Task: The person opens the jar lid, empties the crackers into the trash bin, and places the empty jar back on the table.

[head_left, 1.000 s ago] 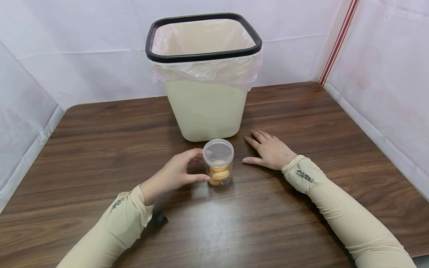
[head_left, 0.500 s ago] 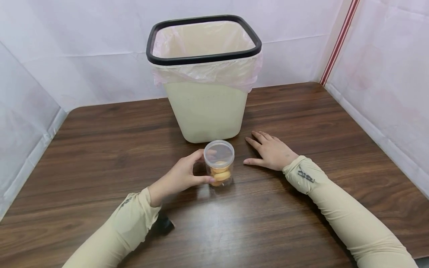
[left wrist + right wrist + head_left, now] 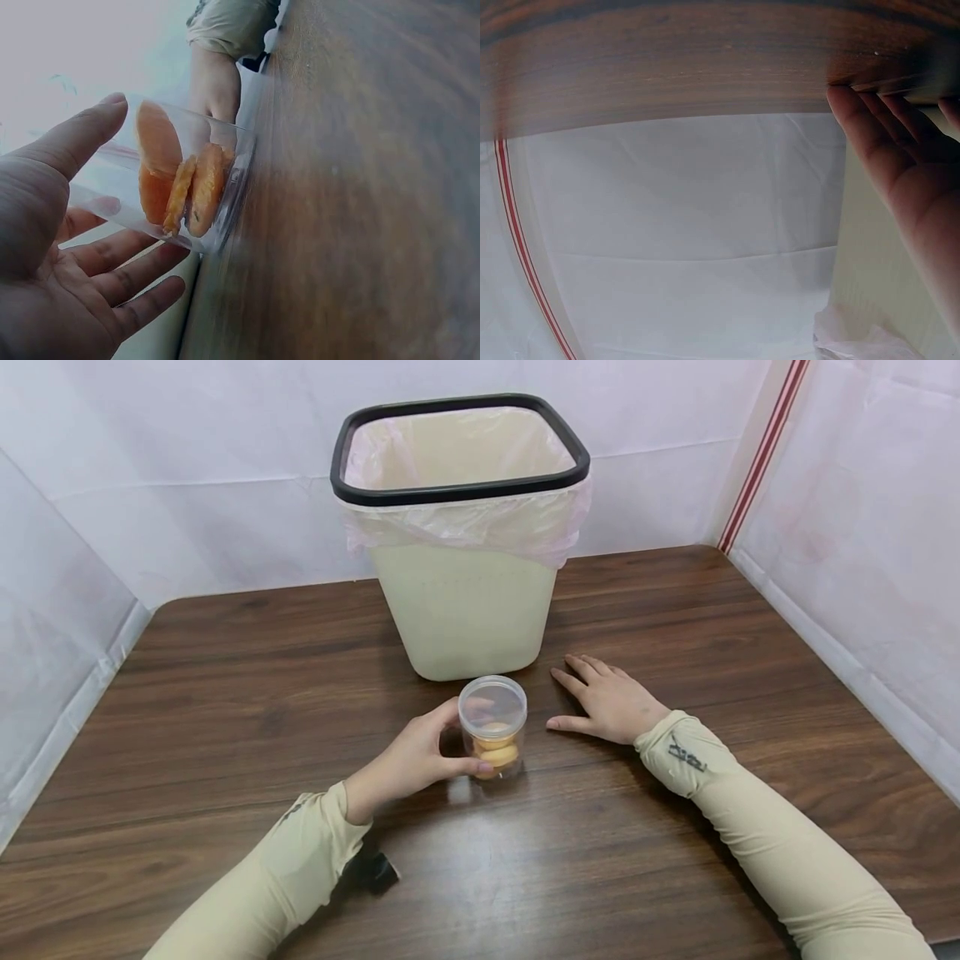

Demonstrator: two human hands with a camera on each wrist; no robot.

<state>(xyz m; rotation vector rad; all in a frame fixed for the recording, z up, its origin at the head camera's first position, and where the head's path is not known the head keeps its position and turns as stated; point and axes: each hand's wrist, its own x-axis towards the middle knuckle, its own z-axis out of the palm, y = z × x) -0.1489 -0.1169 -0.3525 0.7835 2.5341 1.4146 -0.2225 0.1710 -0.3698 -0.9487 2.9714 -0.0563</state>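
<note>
A clear plastic jar (image 3: 492, 710) stands upright on the wooden table, just in front of the bin. Inside it lie several round, golden biscuit-like pieces (image 3: 206, 187). My left hand (image 3: 420, 752) holds the jar from its left side, thumb across the near wall and fingers behind. In the left wrist view the thumb and fingers of the left hand (image 3: 82, 247) span the see-through wall. To the right of the jar, my right hand (image 3: 611, 702) rests palm down on the table with fingers spread, apart from the jar.
A cream waste bin (image 3: 468, 602) with a black rim and a pinkish bag liner stands at the back middle of the table (image 3: 247, 693). White cloth walls (image 3: 187, 510) border the back and sides. A small black object (image 3: 381, 874) shows by the left wrist.
My left hand has moved slightly right, and its thumb reaches further across the jar's near wall. The jar and the right hand stay nearly where they were.
</note>
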